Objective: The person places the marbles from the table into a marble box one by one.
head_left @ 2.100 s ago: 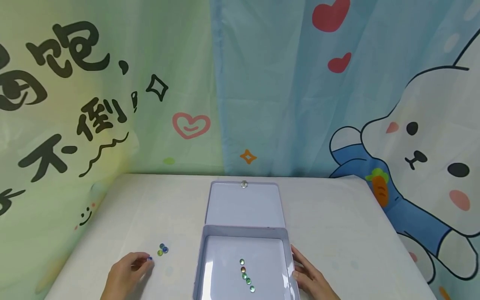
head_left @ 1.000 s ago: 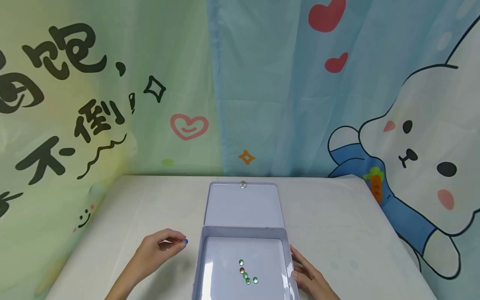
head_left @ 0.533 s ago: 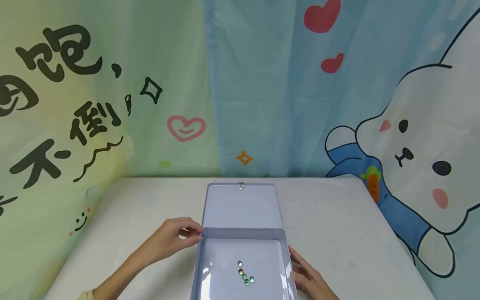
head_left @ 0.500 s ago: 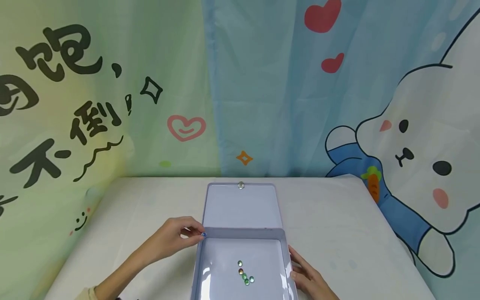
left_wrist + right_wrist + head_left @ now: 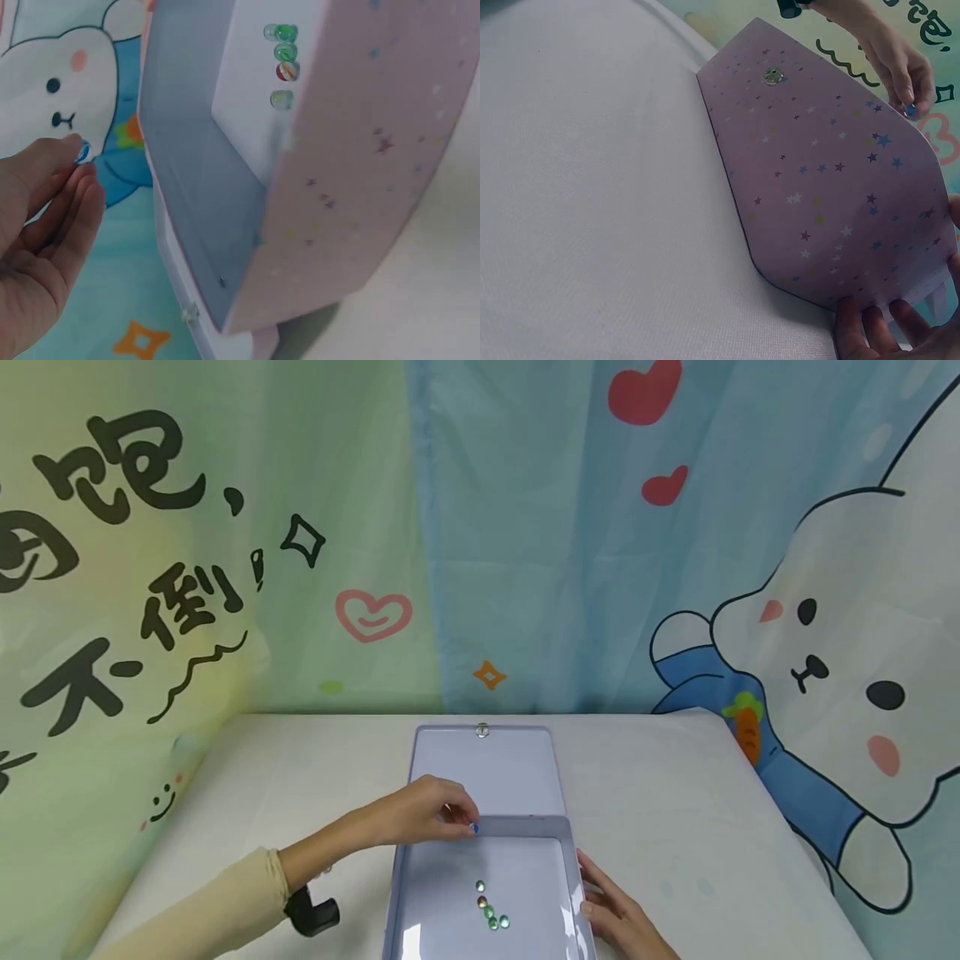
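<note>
At left, one curtain (image 5: 502,527) carries the legible characters "不" (image 5: 86,675) and "倒" (image 5: 183,597), the left hand (image 5: 431,810) pinches one blue marble (image 5: 474,828) near the back wall of one opened box (image 5: 525,827) containing five marbles (image 5: 489,912), and the right hand (image 5: 622,914), fingers extended, touches the box's right wall.

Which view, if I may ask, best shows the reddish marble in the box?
The left wrist view: the reddish marble appears larger, its swirl visible. The head view shows it small and brownish; in the right wrist view, the box hides it.
</note>
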{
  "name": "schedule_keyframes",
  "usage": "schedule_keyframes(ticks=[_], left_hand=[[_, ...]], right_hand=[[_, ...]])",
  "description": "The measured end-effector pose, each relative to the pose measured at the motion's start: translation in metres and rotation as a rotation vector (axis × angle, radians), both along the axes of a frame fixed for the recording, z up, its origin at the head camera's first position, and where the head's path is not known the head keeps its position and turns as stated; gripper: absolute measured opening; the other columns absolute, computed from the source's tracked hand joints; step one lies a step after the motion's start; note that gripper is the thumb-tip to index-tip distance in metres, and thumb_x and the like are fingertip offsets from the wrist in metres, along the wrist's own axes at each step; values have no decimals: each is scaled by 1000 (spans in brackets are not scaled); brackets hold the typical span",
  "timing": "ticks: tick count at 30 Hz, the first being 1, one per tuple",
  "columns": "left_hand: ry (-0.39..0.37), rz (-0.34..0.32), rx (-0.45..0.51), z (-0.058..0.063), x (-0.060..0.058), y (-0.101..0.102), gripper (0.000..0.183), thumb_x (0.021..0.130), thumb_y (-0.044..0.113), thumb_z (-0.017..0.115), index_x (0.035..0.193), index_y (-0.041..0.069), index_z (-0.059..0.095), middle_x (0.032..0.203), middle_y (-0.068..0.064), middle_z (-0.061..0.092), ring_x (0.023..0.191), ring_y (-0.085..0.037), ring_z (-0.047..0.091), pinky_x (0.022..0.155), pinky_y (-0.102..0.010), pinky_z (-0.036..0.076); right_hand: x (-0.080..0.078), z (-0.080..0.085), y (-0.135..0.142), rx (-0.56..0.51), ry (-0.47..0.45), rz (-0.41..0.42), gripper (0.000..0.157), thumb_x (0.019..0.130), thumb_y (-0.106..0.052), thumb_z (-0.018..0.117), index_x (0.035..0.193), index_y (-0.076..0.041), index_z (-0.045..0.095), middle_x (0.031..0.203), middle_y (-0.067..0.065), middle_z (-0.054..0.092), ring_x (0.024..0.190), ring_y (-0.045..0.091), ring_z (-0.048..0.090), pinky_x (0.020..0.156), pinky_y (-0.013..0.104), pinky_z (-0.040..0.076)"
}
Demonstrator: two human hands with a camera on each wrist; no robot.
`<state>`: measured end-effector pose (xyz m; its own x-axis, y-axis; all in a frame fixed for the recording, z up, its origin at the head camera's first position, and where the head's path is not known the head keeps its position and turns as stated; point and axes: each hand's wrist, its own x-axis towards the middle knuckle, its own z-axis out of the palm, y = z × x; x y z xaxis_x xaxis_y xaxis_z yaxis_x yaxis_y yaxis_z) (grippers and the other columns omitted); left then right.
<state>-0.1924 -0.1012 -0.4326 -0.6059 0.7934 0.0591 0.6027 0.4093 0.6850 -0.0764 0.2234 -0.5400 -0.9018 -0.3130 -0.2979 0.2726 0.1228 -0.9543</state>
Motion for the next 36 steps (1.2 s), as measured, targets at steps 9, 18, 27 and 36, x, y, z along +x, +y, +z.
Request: schedule_keyframes(ticks=[9, 18, 27, 36], left_hand=[[-7, -81, 6, -7, -7, 32, 10, 88, 14, 71, 97, 10, 72, 90, 2, 70, 79, 5, 57, 76, -12, 53], [54, -126, -166, -26, -9, 69, 8, 89, 17, 71, 94, 11, 71, 85, 7, 69, 74, 8, 54, 69, -6, 47], [90, -186, -296, -43, -4, 97, 8, 89, 17, 70, 95, 12, 72, 82, 11, 67, 72, 7, 51, 66, -4, 44], [181, -242, -392, -59, 6, 107, 11, 87, 20, 72, 97, 15, 74, 86, 11, 70, 71, 8, 52, 65, -2, 41]], right_hand=[[-1, 0, 1, -5, 15, 22, 63, 100, -24, 48, 155, -17, 19, 156, 29, 20, 135, 43, 41, 97, 43, 51], [-4, 0, 2, -31, 4, 42, 63, 101, -24, 47, 156, -17, 16, 157, 29, 16, 134, 39, 43, 95, 34, 52], [-3, -2, 6, -65, -21, 72, 63, 102, -26, 44, 156, -20, 12, 158, 31, 9, 133, 40, 44, 97, 49, 52], [-2, -2, 5, -61, -11, 78, 66, 102, -27, 45, 156, -17, 9, 157, 34, 8, 134, 41, 43, 97, 50, 51]])
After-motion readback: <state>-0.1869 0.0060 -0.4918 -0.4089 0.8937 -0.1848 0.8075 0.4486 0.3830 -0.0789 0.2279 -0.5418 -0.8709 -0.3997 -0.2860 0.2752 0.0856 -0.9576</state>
